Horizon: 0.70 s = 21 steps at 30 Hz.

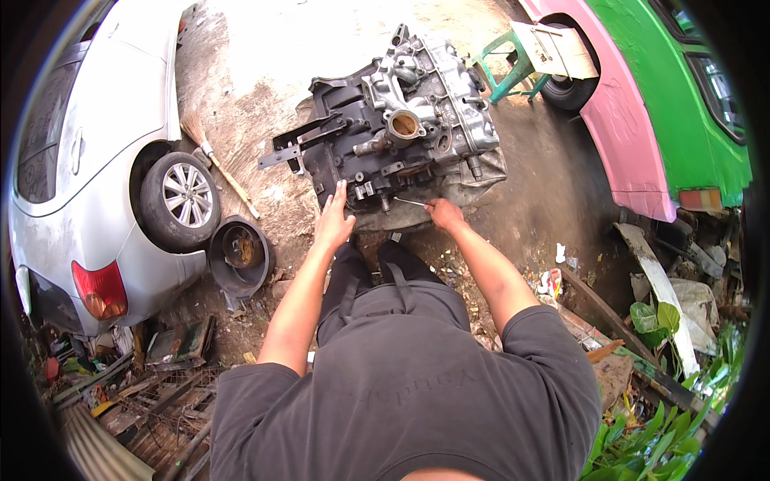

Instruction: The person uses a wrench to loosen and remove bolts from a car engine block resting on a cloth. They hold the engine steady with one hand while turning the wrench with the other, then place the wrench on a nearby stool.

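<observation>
A car engine (345, 152) lies on a dark cloth (473, 188) on the ground before me, its silver intake casting and round opening facing up. Fingers stretched out, my left hand (333, 220) rests flat against the near left edge of the block. My right hand (444, 214) is closed around one end of a thin silver metal tool (411, 202), too slim here to name its kind. The tool's far tip reaches the near face of the engine, beside a small protruding fitting (386, 205).
A silver car (104, 160) stands left; beside its wheel are a black tub (241, 272) and a broom (228, 183). A green stool (513, 68) with a board sits far right near a pink and green vehicle (634, 136). Scrap wood (597, 297) and rubble lie behind right.
</observation>
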Tool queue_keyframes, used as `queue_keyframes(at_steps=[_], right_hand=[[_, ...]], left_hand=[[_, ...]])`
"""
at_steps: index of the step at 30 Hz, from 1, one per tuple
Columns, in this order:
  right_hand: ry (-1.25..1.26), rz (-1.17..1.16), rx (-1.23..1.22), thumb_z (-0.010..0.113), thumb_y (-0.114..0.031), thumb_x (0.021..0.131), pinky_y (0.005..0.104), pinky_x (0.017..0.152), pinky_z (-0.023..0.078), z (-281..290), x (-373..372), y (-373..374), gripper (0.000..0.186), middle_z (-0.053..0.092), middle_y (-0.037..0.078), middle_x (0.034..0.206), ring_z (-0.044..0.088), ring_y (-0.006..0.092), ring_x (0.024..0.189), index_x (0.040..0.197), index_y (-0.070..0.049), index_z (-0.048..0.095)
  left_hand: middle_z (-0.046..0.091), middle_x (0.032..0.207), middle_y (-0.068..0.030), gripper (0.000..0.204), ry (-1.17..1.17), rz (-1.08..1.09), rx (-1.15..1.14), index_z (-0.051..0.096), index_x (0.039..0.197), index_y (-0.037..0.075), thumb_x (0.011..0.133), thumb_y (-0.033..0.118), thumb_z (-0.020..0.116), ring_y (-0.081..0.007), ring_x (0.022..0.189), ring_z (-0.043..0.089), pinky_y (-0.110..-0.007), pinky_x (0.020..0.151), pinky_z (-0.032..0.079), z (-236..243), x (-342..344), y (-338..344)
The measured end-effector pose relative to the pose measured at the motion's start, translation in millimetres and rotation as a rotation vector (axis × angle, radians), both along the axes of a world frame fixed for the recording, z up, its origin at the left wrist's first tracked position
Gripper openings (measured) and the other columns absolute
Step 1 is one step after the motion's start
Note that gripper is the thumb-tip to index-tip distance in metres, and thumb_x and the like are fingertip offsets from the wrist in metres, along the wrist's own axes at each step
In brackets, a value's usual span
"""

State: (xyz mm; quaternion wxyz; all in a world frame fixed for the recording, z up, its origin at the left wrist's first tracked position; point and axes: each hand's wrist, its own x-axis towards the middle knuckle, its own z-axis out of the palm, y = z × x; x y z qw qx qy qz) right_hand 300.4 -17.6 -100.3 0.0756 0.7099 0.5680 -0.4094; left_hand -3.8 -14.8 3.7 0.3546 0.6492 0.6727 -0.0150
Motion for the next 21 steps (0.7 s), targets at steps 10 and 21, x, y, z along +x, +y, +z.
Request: queue_keyframes(at_steps=[10,21], right_hand=[[0.008,0.086,-0.036,0.056,-0.045,0.093,0.0443,0.093,0.050,6.7,7.9,19.6,0.038,0.069,0.011,0.115,0.063,0.0330,0.110,0.115,-0.017,0.070],[-0.012,0.090,-0.017,0.059,-0.047,0.091,0.0452,0.089,0.050,11.9,9.4,29.0,0.039,0.070,0.012,0.109,0.065,0.0333,0.104,0.110,-0.016,0.072]], left_hand=[[0.020,0.162,-0.0027,0.088,-0.010,0.075,-0.013,0.010,0.157,0.022,0.083,0.018,0.058,-0.0324,0.146,0.027,-0.057,0.118,0.017,-2.0,7.1,-2.9],[0.021,0.162,-0.0034,0.089,-0.011,0.060,-0.030,0.011,0.157,0.022,0.082,0.018,0.058,-0.0323,0.146,0.027,-0.059,0.118,0.015,0.7,5.5,-0.5]])
